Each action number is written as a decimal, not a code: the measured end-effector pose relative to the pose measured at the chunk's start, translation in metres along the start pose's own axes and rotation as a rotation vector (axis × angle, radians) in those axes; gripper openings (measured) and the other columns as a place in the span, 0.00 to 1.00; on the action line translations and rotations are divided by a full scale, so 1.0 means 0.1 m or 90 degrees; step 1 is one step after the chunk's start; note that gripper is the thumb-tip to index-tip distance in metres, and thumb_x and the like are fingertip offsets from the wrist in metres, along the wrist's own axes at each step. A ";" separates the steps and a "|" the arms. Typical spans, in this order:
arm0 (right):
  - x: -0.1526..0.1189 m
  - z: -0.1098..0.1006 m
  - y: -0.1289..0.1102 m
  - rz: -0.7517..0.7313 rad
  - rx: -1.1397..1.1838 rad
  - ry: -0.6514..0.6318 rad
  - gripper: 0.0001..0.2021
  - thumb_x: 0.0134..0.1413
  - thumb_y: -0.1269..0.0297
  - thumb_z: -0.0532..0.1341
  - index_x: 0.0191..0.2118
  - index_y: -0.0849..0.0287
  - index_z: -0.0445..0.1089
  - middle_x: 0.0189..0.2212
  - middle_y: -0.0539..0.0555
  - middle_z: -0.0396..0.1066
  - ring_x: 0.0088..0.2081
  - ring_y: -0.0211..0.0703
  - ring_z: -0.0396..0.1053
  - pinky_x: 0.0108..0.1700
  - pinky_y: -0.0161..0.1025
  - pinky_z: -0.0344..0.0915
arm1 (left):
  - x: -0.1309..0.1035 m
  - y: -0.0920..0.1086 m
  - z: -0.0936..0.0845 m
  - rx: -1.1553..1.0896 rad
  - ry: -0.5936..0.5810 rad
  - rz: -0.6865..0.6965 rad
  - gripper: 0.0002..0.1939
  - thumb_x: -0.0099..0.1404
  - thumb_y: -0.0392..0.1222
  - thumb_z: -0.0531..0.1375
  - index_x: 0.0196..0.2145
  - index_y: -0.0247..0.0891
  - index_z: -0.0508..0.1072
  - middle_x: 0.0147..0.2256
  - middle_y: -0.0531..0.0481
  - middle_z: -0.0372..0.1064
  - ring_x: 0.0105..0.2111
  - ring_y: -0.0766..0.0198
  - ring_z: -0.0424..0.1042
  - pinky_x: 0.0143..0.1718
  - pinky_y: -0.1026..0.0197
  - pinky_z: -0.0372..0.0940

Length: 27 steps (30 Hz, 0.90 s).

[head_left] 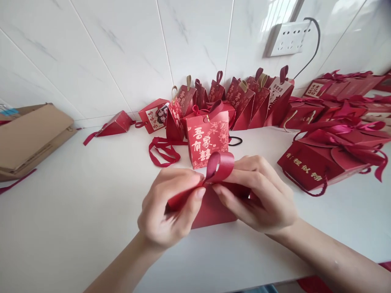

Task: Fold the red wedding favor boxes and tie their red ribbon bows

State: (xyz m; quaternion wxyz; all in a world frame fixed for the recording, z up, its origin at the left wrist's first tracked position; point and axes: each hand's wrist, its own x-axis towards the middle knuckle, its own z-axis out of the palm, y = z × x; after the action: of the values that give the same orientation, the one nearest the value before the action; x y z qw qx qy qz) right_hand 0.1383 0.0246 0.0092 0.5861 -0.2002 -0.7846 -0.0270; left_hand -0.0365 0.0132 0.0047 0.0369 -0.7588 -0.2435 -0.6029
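Observation:
A red gift box (214, 211) stands on the white table in front of me, with a looped dark red ribbon (224, 167) rising from its top. My left hand (171, 205) pinches the box's top edge, thumb and forefinger closed at the left of the ribbon's base. From the other side, my right hand (259, 193) grips the top edge close to the ribbon, its thumb in front and fingers behind. Part of the box is hidden behind both hands. Just beyond stands another red gift box (207, 138) with pale characters and a ribbon loop.
Several finished-looking red boxes (241, 101) line the tiled wall. More boxes with bows (330, 162) crowd the right side. A loose red ribbon (163, 152) and a small box (117, 124) lie left of centre. A cardboard box (33, 134) sits far left. A power strip (290, 38) hangs on the wall.

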 end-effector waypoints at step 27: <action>0.04 0.02 -0.06 0.079 0.016 -0.002 0.08 0.57 0.75 0.62 0.40 0.56 0.70 0.28 0.51 0.69 0.27 0.37 0.68 0.26 0.35 0.69 | 0.10 0.10 -0.05 0.068 -0.043 -0.074 0.15 0.60 0.27 0.61 0.43 0.42 0.76 0.38 0.54 0.76 0.34 0.68 0.74 0.35 0.66 0.73</action>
State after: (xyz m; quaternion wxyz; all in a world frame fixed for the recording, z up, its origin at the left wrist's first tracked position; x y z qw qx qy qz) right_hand 0.1338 0.0210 0.0136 0.5877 -0.2415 -0.7719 0.0197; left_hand -0.0357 0.0059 0.0178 0.0337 -0.7604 -0.3201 -0.5641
